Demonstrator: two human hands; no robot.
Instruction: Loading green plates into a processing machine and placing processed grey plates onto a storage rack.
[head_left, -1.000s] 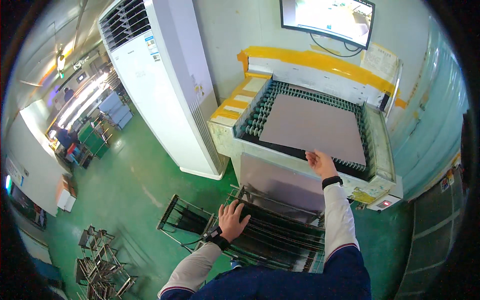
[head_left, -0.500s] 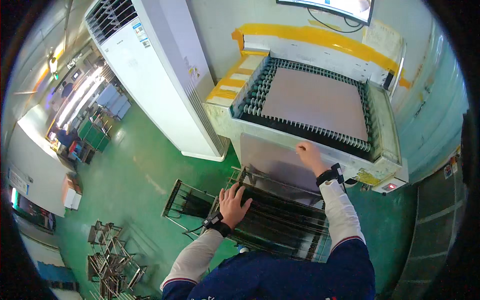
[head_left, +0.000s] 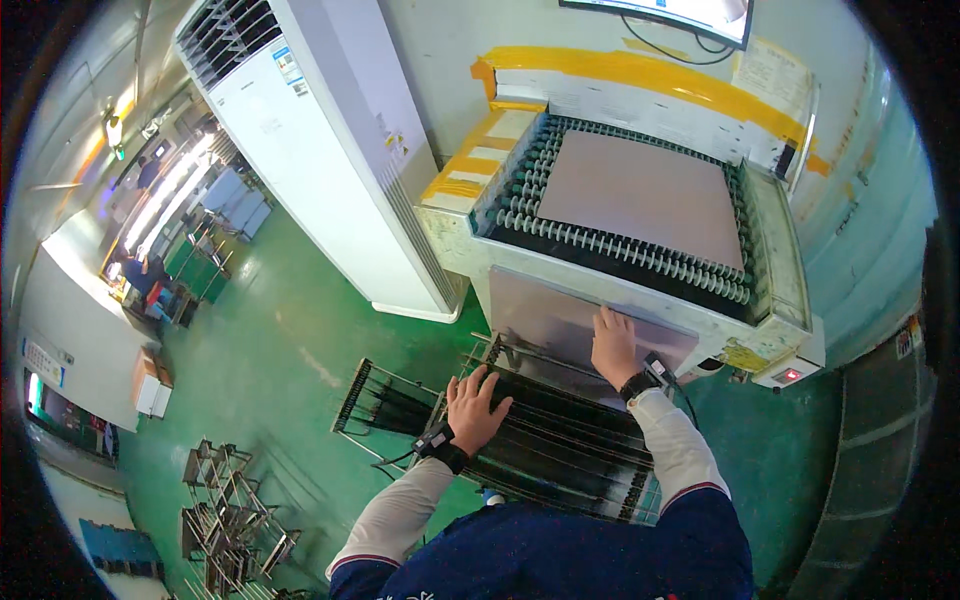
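My left hand (head_left: pixel 477 411) lies with fingers spread over the left side of a metal rack (head_left: pixel 560 440) with dark slots. My right hand (head_left: pixel 613 350) has its fingers stretched toward the upper edge of an upright pinkish-grey panel (head_left: pixel 540 310), which stands at the far end of the rack before the machine. The fingertips overlap the panel; whether they press on it I cannot tell. A similar flat panel (head_left: pixel 645 195) lies on the rollers (head_left: pixel 620 253) of the machine. Both wrists carry black bands with small devices.
A tall white air conditioner (head_left: pixel 320 150) stands left of the roller machine (head_left: pixel 470 225). A smaller rack (head_left: pixel 385 400) adjoins my rack on the left. More metal racks (head_left: pixel 225 520) stand on the green floor at lower left. A screen (head_left: pixel 680 15) hangs above the machine.
My right hand has come down and nearer, from the machine's front edge to the upright panel, its fingers straightening. The panel on the rollers has slid slightly farther away. My left hand stays on the rack.
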